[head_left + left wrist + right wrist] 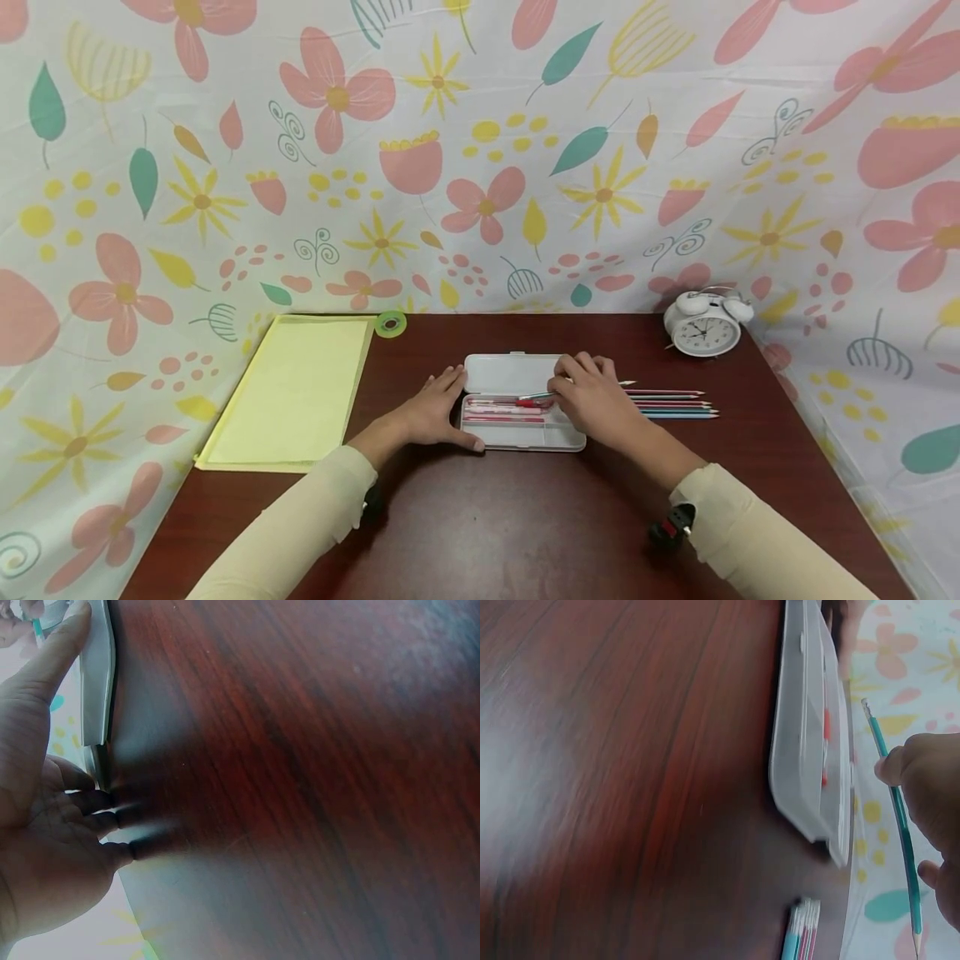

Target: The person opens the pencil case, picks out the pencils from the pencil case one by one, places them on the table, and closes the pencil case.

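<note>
An open white pencil case lies on the table with its lid folded back. Several red and pink pens lie in its long compartment. At the case's left end is my left hand, fingers spread and thumb resting along the front rim. My right hand pinches a teal pencil above the case's right side. In the right wrist view, that pencil's eraser end points up and its sharpened tip down. Several red and teal pencils lie on the table beyond the right hand.
A yellow mesh folder lies at the left, with a green tape roll at its upper corner. A white twin-bell alarm clock stands at the back right. Flower-patterned cloth hangs behind the dark wooden table.
</note>
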